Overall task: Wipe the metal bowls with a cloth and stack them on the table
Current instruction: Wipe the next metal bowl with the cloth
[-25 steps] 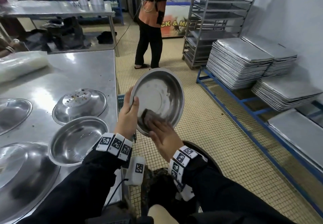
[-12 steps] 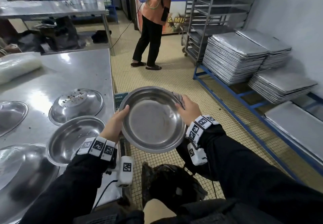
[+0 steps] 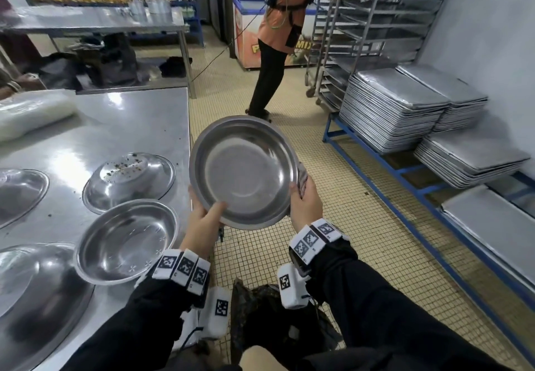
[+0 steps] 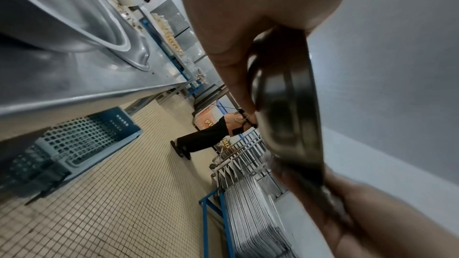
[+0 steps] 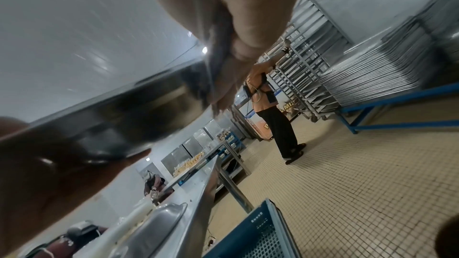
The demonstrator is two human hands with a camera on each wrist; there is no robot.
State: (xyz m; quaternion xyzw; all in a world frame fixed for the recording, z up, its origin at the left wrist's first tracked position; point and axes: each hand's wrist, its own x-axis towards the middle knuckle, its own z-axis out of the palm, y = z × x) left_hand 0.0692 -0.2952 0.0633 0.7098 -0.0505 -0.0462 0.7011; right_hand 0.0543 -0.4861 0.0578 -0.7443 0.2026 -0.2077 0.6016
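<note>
I hold a round metal bowl (image 3: 244,172) in the air just off the table's right edge, its hollow facing me. My left hand (image 3: 204,220) grips its lower left rim, thumb inside. My right hand (image 3: 305,200) grips the right rim together with a grey cloth (image 3: 302,178) that sits behind the rim. In the left wrist view the bowl (image 4: 288,105) shows edge-on beside my fingers (image 4: 238,77). In the right wrist view the bowl (image 5: 129,113) is blurred, and the cloth (image 5: 218,60) lies under my fingers.
On the steel table (image 3: 121,127) an upright bowl (image 3: 127,240) stands near the edge, an overturned bowl with crumbs (image 3: 130,181) behind it, larger bowls at left. A blue crate (image 5: 263,232) sits under the table. A person (image 3: 278,40) stands by a rack; tray stacks (image 3: 393,107) on the right.
My right hand stopped wiping inside the bowl and moved with the cloth to its right rim. The bowl turned from upright to hollow-up and now tilts toward me, slightly higher.
</note>
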